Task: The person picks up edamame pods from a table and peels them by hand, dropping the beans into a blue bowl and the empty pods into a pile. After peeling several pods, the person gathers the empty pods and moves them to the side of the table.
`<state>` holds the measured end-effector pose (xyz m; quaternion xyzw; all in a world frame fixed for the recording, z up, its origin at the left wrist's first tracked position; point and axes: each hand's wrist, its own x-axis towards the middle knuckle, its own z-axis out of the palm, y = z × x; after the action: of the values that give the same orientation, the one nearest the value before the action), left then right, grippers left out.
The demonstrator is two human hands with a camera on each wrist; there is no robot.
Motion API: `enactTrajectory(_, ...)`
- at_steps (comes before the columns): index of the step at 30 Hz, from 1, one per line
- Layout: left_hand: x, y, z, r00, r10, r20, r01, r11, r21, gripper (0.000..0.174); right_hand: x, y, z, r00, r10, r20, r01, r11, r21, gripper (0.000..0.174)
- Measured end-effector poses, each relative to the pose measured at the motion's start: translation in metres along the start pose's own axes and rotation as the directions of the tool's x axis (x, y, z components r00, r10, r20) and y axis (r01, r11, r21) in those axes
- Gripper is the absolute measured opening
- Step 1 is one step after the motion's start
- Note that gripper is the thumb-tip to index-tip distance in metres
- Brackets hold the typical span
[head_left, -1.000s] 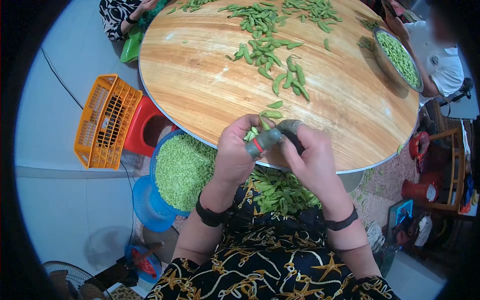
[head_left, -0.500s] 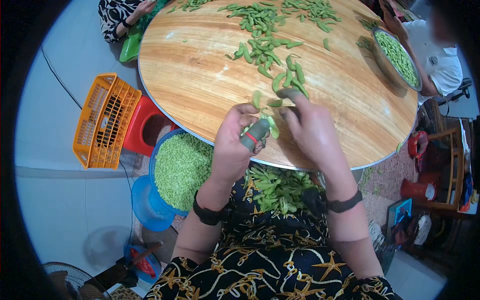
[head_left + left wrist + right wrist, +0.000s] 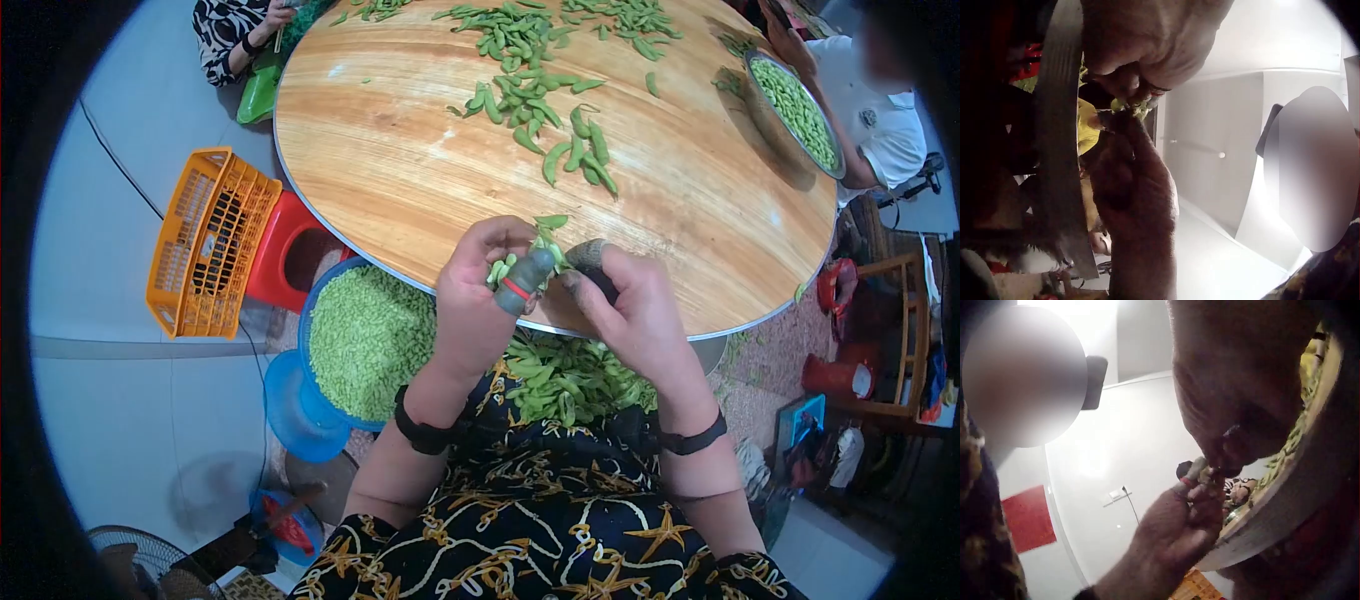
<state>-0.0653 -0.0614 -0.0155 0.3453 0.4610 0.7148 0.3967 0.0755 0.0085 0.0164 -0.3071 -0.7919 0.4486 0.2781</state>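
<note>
My left hand (image 3: 475, 305) grips a green soybean pod (image 3: 545, 238) and several loose pale green beans (image 3: 499, 270). Its thumb wears a grey-green cover (image 3: 525, 275) with a red band, pressed against the pod. From the other side, my right hand (image 3: 645, 305) pinches at the same pod, its thumb and dark-covered forefinger (image 3: 588, 257) bent together. Both wrist views show the fingertips meeting around a bit of green (image 3: 1138, 109). Beyond the hands, whole pods (image 3: 580, 150) lie scattered on the round wooden table (image 3: 380, 150).
A blue basin (image 3: 305, 330) of shelled beans stands at the left below the table edge, near a red stool (image 3: 283, 250) and an orange crate (image 3: 200, 250). More pods (image 3: 560, 380) lie below the table edge. Another person sits behind a metal bowl (image 3: 765, 125) of beans.
Half a second ago the right hand reached forward over the table beside a pod; now it is back against the left hand. The pods nearest the hands have left the tabletop.
</note>
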Motion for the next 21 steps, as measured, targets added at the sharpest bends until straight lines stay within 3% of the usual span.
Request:
enactTrajectory(1, 0.000, -0.003, -0.006, 0.978, 0.192, 0.075, -0.206, 0.941, 0.270, 0.031, 0.000, -0.003, -0.001, 1.000, 0.000, -0.001, 0.001, 1.000, 0.002, 0.010)
enactTrajectory(2, 0.001, -0.005, -0.010, 0.916, 0.349, 0.198, -0.401, 0.770, 0.496, 0.035, 0.000, -0.007, -0.004, 1.000, 0.017, 0.017, -0.016, 1.000, -0.013, 0.008)
enactTrajectory(3, 0.002, -0.002, -0.012, 0.916, 0.349, 0.198, -0.401, 0.770, 0.497, 0.035, 0.000, -0.010, -0.006, 0.999, 0.034, 0.036, -0.033, 0.999, -0.029, 0.008)
enactTrajectory(4, 0.002, 0.002, -0.012, 0.897, 0.333, 0.290, -0.439, 0.733, 0.519, 0.033, -0.001, -0.008, -0.006, 0.999, 0.033, 0.037, -0.032, 0.999, -0.028, 0.008)
enactTrajectory(6, 0.001, 0.007, -0.011, 0.874, 0.305, 0.377, -0.476, 0.695, 0.540, 0.032, -0.003, -0.003, -0.007, 0.991, -0.125, 0.049, 0.127, 0.991, -0.049, 0.012)
enactTrajectory(8, 0.000, 0.009, -0.008, 0.936, 0.144, 0.322, -0.274, 0.871, 0.408, 0.025, -0.004, 0.000, -0.011, 0.986, -0.139, 0.092, 0.143, 0.989, -0.040, 0.014)
enactTrajectory(12, 0.002, 0.008, -0.010, 0.914, 0.085, 0.398, -0.231, 0.913, 0.336, 0.026, -0.006, -0.002, -0.015, 0.975, -0.153, 0.162, 0.149, 0.988, 0.036, 0.012)
enactTrajectory(14, 0.002, 0.015, -0.009, 0.888, -0.184, 0.422, 0.130, 0.980, 0.154, 0.026, -0.008, 0.004, -0.013, 0.971, -0.160, 0.176, 0.134, 0.980, 0.148, 0.010)
enactTrajectory(15, 0.001, 0.013, -0.011, 0.887, -0.185, 0.422, 0.131, 0.979, 0.154, 0.026, -0.009, 0.006, -0.012, 0.967, -0.167, 0.192, 0.115, 0.960, 0.257, 0.009)
enactTrajectory(16, 0.001, 0.011, -0.013, 0.858, -0.229, 0.460, 0.233, 0.971, 0.048, 0.023, -0.010, 0.005, -0.012, 0.967, -0.166, 0.192, 0.113, 0.959, 0.258, 0.009)
enactTrajectory(17, 0.002, 0.010, -0.015, 0.824, -0.264, 0.501, 0.335, 0.941, -0.055, 0.020, -0.010, 0.002, -0.014, 0.956, -0.011, 0.292, -0.110, 0.913, 0.394, 0.007)
enactTrajectory(18, 0.002, 0.010, -0.017, 0.824, -0.265, 0.500, 0.336, 0.940, -0.055, 0.020, -0.011, 0.001, -0.015, 0.904, 0.122, 0.409, -0.332, 0.805, 0.492, 0.007)
enactTrajectory(19, 0.003, 0.012, -0.018, 0.789, -0.291, 0.541, 0.391, 0.917, -0.076, 0.024, -0.011, 0.003, -0.016, 0.904, 0.123, 0.410, -0.333, 0.805, 0.492, 0.007)
enactTrajectory(21, 0.003, 0.013, -0.018, 0.752, -0.311, 0.581, 0.443, 0.891, -0.097, 0.028, -0.010, 0.010, -0.015, 0.882, 0.081, 0.465, -0.403, 0.642, 0.652, 0.007)
